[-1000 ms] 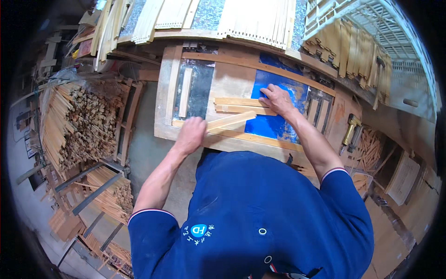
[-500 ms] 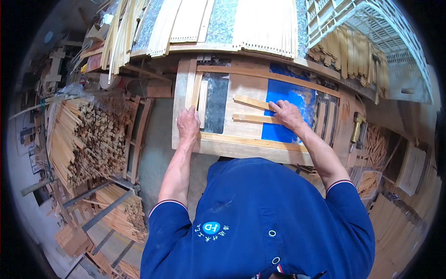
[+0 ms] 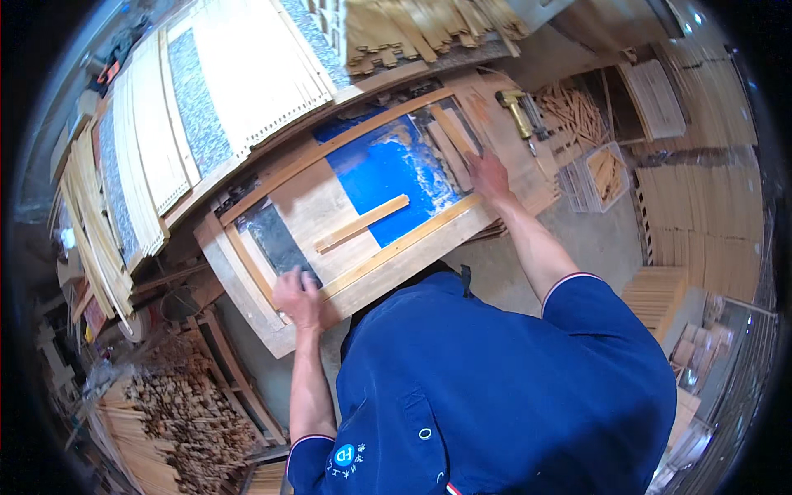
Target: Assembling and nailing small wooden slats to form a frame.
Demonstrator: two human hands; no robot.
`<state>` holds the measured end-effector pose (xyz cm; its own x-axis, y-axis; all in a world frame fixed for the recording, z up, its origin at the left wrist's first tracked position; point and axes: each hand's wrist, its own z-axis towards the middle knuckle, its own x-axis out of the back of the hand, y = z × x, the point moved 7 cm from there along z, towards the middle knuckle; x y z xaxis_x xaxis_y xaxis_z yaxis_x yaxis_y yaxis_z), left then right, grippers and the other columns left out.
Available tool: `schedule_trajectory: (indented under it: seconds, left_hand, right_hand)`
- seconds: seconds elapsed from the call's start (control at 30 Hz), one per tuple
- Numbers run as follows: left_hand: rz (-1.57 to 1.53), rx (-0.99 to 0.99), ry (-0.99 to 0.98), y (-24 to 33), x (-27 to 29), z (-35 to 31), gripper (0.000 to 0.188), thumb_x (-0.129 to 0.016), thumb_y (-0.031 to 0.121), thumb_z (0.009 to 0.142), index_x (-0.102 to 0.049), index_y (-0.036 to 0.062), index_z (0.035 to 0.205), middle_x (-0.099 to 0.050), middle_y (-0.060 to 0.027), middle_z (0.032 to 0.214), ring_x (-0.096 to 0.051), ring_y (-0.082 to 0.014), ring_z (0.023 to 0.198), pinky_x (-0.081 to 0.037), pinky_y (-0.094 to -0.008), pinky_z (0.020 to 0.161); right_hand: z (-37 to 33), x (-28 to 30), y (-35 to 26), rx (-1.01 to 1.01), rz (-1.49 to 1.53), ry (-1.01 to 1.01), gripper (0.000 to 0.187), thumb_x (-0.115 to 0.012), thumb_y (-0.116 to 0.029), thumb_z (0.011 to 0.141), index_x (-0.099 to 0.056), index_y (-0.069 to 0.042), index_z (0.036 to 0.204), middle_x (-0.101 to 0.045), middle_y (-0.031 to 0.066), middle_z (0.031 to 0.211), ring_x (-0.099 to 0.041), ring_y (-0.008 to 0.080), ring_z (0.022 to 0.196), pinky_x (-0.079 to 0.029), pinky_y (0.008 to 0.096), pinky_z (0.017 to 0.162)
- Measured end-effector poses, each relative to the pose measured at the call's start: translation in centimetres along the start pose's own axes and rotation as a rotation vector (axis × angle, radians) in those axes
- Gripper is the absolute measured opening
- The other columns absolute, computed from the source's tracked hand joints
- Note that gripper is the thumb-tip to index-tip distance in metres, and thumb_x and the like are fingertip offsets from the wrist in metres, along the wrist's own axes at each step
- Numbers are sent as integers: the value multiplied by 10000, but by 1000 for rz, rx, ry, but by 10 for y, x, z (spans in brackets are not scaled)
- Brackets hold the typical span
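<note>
On the flat wooden work board [image 3: 379,299], edged with rails, a thin wooden strip [image 3: 363,224] lies slantwise over a bare wood panel and a blue panel [image 3: 388,169]. At the board's right end my right hand [image 3: 488,176] has its fingers closed at the near end of another wooden strip [image 3: 452,129], beside the slats there. My left hand [image 3: 299,301] is over the near left corner, next to a dark panel [image 3: 280,239] and the left edge strips [image 3: 247,262]. Its fingers look apart, slightly blurred, with nothing visible in them.
Behind the board, a bench carries rows of pale slats [image 3: 247,66] and stacked notched pieces [image 3: 412,33]. A brass-coloured air tool [image 3: 516,111] lies at the right. A clear bin [image 3: 596,177] of wood pieces stands beyond it. Bundled sticks [image 3: 181,429] are at the lower left.
My view has turned, tilting the board. My right hand has carried one of the two middle strips to the board's right end. My left hand has come nearer the board's front left corner.
</note>
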<state>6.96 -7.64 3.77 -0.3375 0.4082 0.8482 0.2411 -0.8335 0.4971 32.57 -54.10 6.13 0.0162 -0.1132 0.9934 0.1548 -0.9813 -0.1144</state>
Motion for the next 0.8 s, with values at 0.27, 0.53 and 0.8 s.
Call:
schedule_trajectory:
  seconds: [0.27, 0.53, 0.8]
  left_hand:
    - [-72, -260, -184, 97, -67, -22, 248, -746, 264, 834, -704, 132, 1041, -615, -98, 990, -580, -295, 958, -426, -455, 856]
    - [-16, -262, -162, 104, -70, -22, 257, -759, 275, 822, -695, 131, 1025, -604, -103, 979, -575, -302, 936, -423, -463, 844]
    - [50, -266, -161, 112, -70, -20, 264, -767, 263, 813, -683, 130, 1025, -598, -104, 964, -570, -307, 928, -429, -457, 835]
  right_hand:
    - [6, -34, 10, 55, 46, 57, 335, -655, -153, 901, -715, -202, 1228, -564, 133, 942, -612, 329, 917, -516, 444, 760]
    - [10, -35, 18, 181, 133, 98, 381, -664, -151, 893, -712, -271, 1251, -561, 103, 953, -598, 302, 906, -512, 411, 758]
    - [14, -41, 27, 58, 133, -291, 421, -551, -195, 971, -626, -298, 1373, -588, 86, 1077, -631, 317, 1024, -539, 468, 823]
